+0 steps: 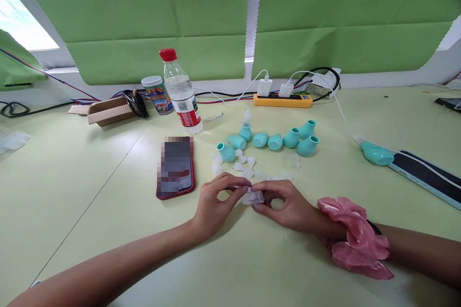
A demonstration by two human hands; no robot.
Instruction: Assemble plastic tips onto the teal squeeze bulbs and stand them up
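Close together at the middle of the table, both hands are closed on small see-through parts. My right hand (290,206) grips a short clear plastic tube (256,197) lying sideways between thumb and fingers. My left hand (218,201) pinches a small translucent white piece (248,190) against the tube's left end; its exact shape is partly hidden by the fingertips. Just beyond my fingers lie several loose translucent silicone pieces (246,165). Behind them are several teal squeeze bulbs (275,142), some with their open necks up. One bulb (245,132) carries a clear pointed tip (247,116).
A phone in a red case (176,168) lies left of the hands. Behind it stand a water bottle (182,91) and a printed can (157,95). A yellow power strip (283,100) sits by the wall. Rightward, another teal bulb (376,153) touches a dark flat device (428,172).
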